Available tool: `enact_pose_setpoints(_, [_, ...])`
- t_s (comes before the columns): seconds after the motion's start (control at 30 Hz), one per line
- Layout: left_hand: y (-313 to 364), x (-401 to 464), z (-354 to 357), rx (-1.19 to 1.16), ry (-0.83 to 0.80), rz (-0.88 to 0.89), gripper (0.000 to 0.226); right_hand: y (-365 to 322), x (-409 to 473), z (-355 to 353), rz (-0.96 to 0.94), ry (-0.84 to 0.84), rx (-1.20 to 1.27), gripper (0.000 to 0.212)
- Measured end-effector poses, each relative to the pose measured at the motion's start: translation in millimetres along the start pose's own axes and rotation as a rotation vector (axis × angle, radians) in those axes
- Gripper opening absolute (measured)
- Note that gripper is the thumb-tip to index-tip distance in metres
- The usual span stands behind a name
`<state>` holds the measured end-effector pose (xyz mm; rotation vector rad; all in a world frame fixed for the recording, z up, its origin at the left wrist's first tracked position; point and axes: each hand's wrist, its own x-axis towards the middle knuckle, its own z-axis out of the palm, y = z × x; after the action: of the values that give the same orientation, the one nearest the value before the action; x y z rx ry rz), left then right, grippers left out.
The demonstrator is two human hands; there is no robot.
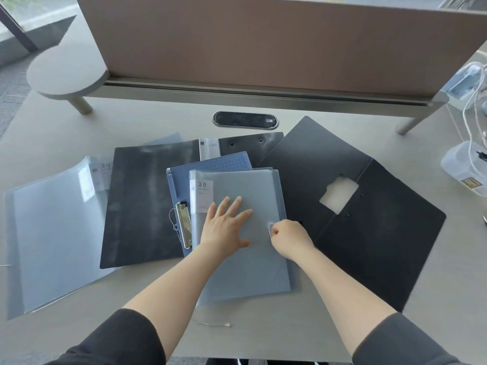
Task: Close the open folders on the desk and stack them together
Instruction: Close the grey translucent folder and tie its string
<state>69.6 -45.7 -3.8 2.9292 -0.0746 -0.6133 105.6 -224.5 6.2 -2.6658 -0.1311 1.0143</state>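
A closed translucent grey folder [245,262] marked "20" lies in the middle of the desk on top of a blue clipboard folder [210,164] with a metal clip [183,223]. My left hand [226,225] presses flat on its cover, fingers spread. My right hand [287,239] pinches the folder's right edge. An open black folder [369,227] lies spread to the right. Another open black folder [147,206] lies to the left, and an open clear folder [52,233] lies at the far left.
A brown divider panel [263,40] stands along the back of the desk [263,335]. An oval cable port [245,119] sits behind the folders. White cables and clear plastic boxes [466,164] lie at the right edge. A round stool [66,75] stands back left.
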Motion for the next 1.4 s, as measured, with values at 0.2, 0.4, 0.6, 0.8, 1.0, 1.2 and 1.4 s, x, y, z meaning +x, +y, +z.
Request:
enact_pose_setpoints(0.2, [0.2, -0.2, -0.4, -0.007, -0.005, -0.008, 0.083, 22.4, 4.1, -22.0, 0.095, 0.041, 0.107, 0.022])
enact_pose_setpoints(0.4, [1.6, 0.5, -0.4, -0.009, -0.004, -0.014, 0.085, 13.1, 27.4, -33.3, 0.061, 0.157, 0.09, 0.022])
enact_pose_setpoints(0.6, [1.7, 0.0, 2.3, -0.007, 0.002, -0.019, 0.085, 6.8, 35.5, -27.3, 0.006, 0.214, 0.097, 0.026])
enact_pose_setpoints(0.8, [3.2, -3.3, -0.2, -0.042, 0.035, -0.055, 0.078, 21.2, 19.2, -24.7, 0.072, 0.337, 0.269, 0.023])
enact_pose_setpoints(1.0, [-10.8, -28.0, -2.9, -0.205, 0.273, -0.404, 0.063, 29.4, 3.1, -16.7, 0.208, 0.241, 0.302, 0.027])
enact_pose_setpoints(1.2, [-13.8, -40.2, -9.2, -0.524, 0.301, -0.619, 0.058, 19.5, 1.2, -19.6, 0.282, 0.135, 0.456, 0.014])
enact_pose_setpoints(1.4, [-22.9, -37.5, -14.0, -0.849, 0.339, -0.727, 0.053, 15.1, 3.9, -16.4, 0.152, 0.253, 0.457, 0.02])
